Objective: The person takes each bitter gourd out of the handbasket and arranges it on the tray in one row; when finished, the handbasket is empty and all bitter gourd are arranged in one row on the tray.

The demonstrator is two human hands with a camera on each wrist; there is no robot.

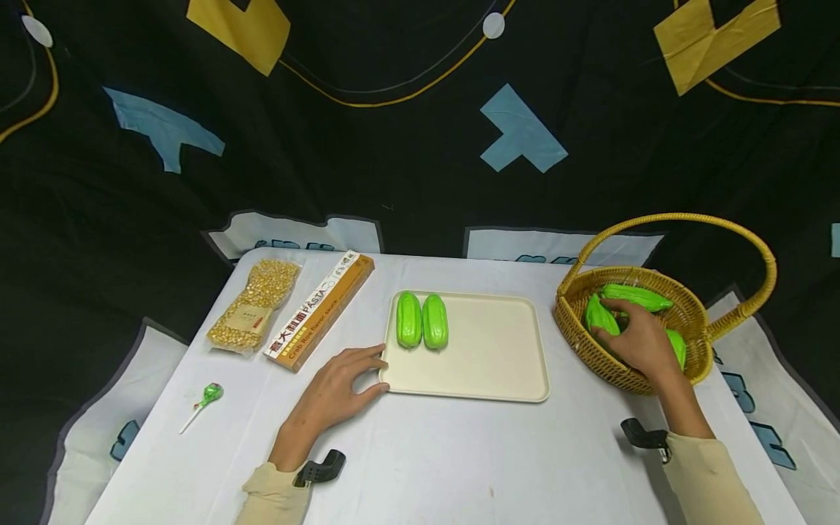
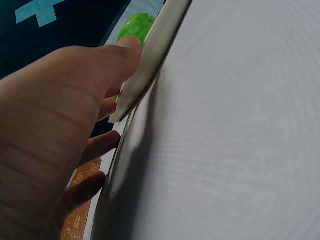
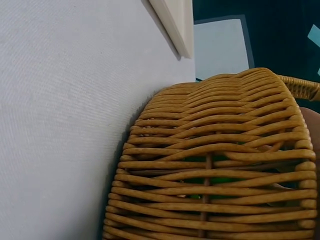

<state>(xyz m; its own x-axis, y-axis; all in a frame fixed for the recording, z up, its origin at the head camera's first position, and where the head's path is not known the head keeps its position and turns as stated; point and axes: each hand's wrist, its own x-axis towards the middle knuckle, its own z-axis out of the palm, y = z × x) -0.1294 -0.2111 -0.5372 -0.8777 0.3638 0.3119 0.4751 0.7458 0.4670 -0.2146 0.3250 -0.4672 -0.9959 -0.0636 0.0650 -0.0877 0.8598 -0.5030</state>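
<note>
Two green ridged gourd-like vegetables [image 1: 422, 321] lie side by side on the left part of a cream tray [image 1: 488, 350]. My left hand [image 1: 337, 386] touches the tray's left edge, with thumb and fingertips spread along the rim near the front corner. In the left wrist view the thumb [image 2: 127, 57] rests against that rim. My right hand [image 1: 639, 343] reaches into a wicker basket [image 1: 571, 335], thumb and fingers pinching a green ridged vegetable [image 1: 596, 315]. Other green vegetables [image 1: 636, 297] lie around it. The right wrist view shows mostly the basket's woven side [image 3: 210, 165], which hides the fingertips.
To the left lie a bag of yellow kernels [image 1: 256, 302], a pasta box [image 1: 321, 310] and a green-wrapped lollipop [image 1: 208, 395]. The basket's tall handle [image 1: 682, 217] arches above the right hand. White cloth [image 1: 446, 459] covers the table; a dark patterned curtain [image 1: 407, 168] hangs behind.
</note>
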